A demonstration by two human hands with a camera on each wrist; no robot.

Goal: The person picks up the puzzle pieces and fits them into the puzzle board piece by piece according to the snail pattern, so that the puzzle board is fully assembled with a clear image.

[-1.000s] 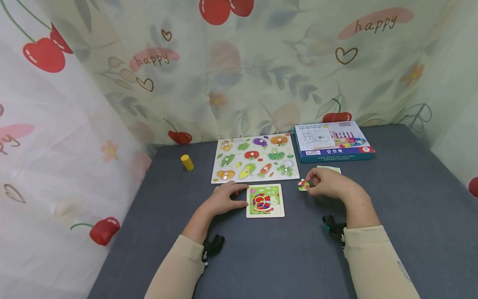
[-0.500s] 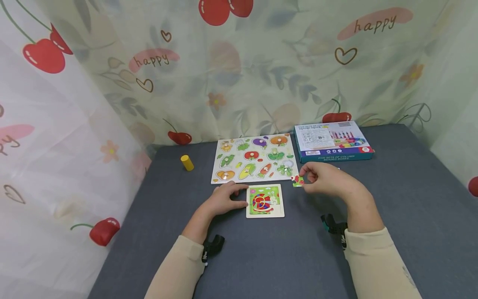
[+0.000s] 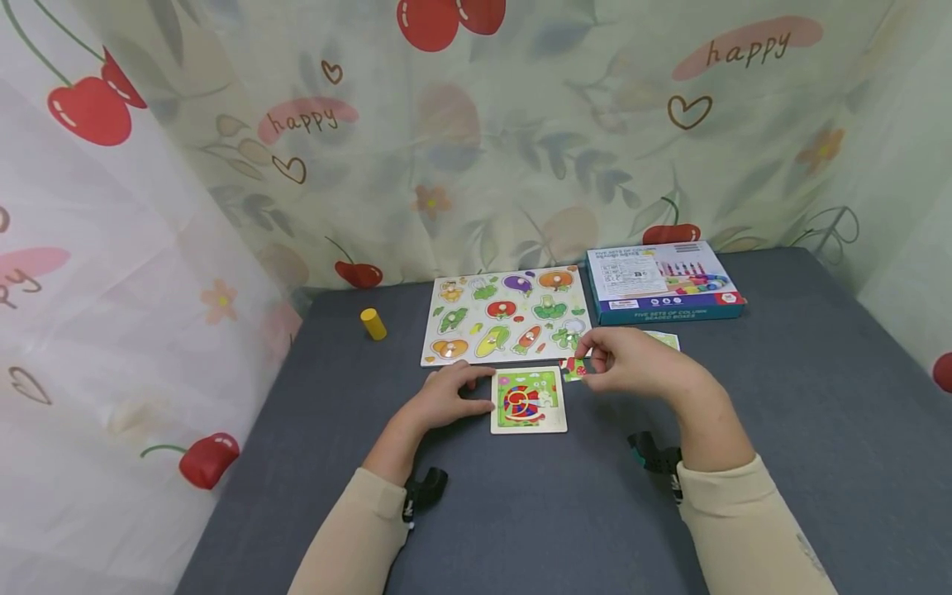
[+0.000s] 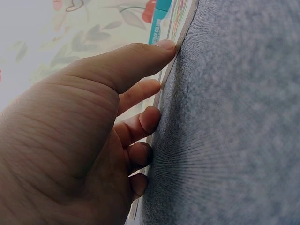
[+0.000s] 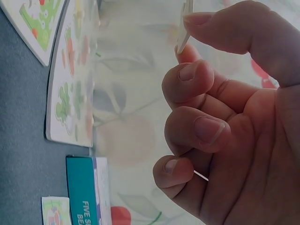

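A small square jigsaw puzzle board [image 3: 562,405] with a colourful snail picture lies flat on the table, its picture pieces partly filling a pale frame. At its left edge rests my left hand [image 3: 449,397], thumb and index fingertips touching the rim, the other fingers loosely bent. Just off the upper right corner, my right hand [image 3: 632,362] pinches a red and green puzzle piece [image 3: 572,369] between thumb and index finger. In the right wrist view this piece [image 5: 184,28] appears edge-on, raised off the table.
Behind the puzzle lies a large vegetable peg board [image 3: 483,326]. A teal and white box [image 3: 665,285] sits at the back right, with a small picture card [image 3: 665,339] in front, partly hidden by my right hand. A yellow cylinder [image 3: 373,324] stands at the left.
My right hand has carried the puzzle piece leftward, from beside the card to near the puzzle's upper right corner. My left hand has stayed at the puzzle's left edge.
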